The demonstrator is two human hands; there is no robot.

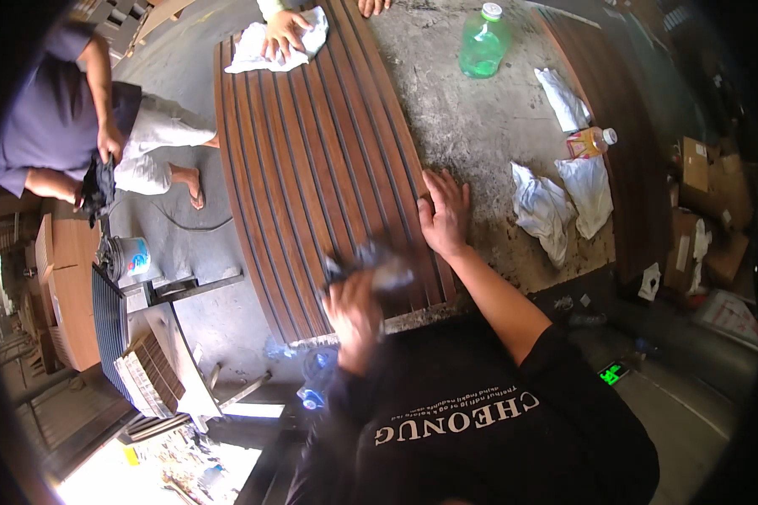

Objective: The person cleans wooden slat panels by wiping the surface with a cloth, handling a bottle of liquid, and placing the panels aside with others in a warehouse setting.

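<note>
A brown panel [312,160], its wood-toned slats divided by straight dark grooves, lies flat on a bench [434,93], running away from the wearer. The hands are apart. At the panel's near end, the left hand [354,313], blurred, is closed around a bunched dark rag [369,263], probably crumpled to make a soft pad against the ridges. The right hand [445,215] rests unclasped on the panel's right edge, likely to steady board and body alike. At the panel's far end, a co-worker's hand [285,35] lies spread over a limp white cloth [248,46], seemingly for even pressure.

Right of the panel, on scuffed, stained grey, stand a translucent green bottle [483,50] and, farther right, creased white rags [543,210] beside a small amber bottle [585,143], perhaps set there to stay within reach. Beyond them lies a second brown board [636,177]. Left of the panel, a standing person [50,126] grips a black cloth [101,187] above a pale, round bucket [132,259].
</note>
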